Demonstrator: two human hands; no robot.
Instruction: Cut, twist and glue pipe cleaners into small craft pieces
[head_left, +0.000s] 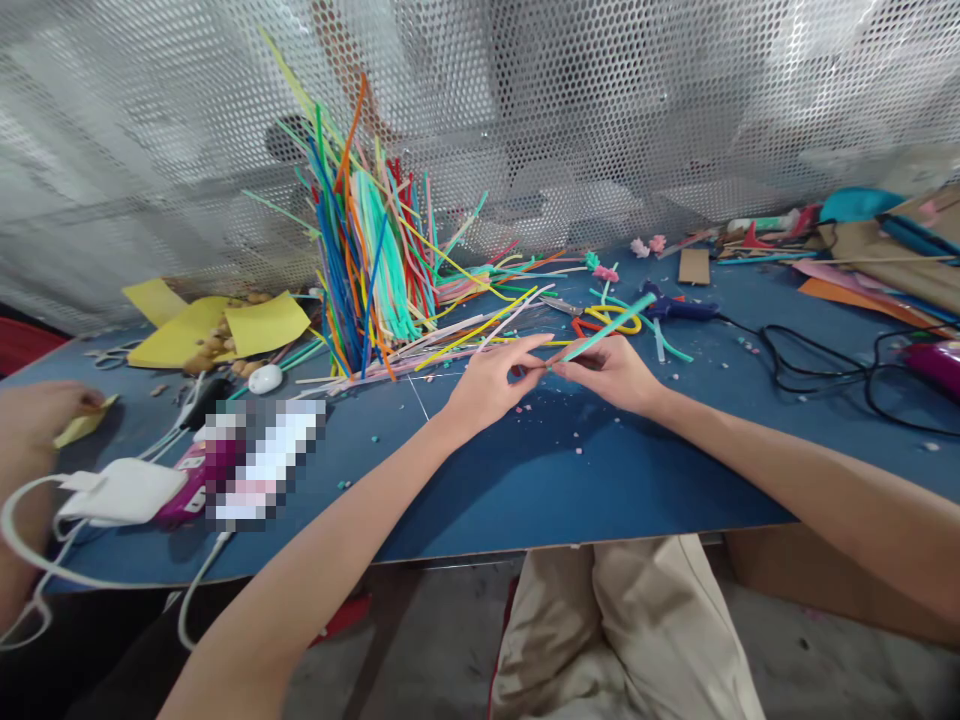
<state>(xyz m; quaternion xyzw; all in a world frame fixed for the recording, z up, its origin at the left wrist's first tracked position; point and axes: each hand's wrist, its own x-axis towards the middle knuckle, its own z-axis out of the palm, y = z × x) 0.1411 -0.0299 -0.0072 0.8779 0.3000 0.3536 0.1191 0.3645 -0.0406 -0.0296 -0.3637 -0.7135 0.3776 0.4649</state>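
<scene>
A mint-green pipe cleaner [616, 326] slants up and to the right from between my fingers, above the table. My right hand [616, 378] is closed on its lower part, thumb and fingers pressed together. The fingertips of my left hand [491, 385] pinch at the same lower end, touching the right fingertips; the exact grip there is partly hidden. Just behind my hands lie scissors [628, 322] with yellow and orange handles. Loose pink and yellow pipe cleaners [471, 332] lie beyond my left hand.
Bundled pipe cleaners [386, 260] stand at the back left. A blue glue gun [679, 308] with a black cord [795, 370] lies right. Left are a phone [274, 455], white charger [127, 492] and yellow paper [187, 335]. Another person's hand [45, 410] holds yellow paper at the far left.
</scene>
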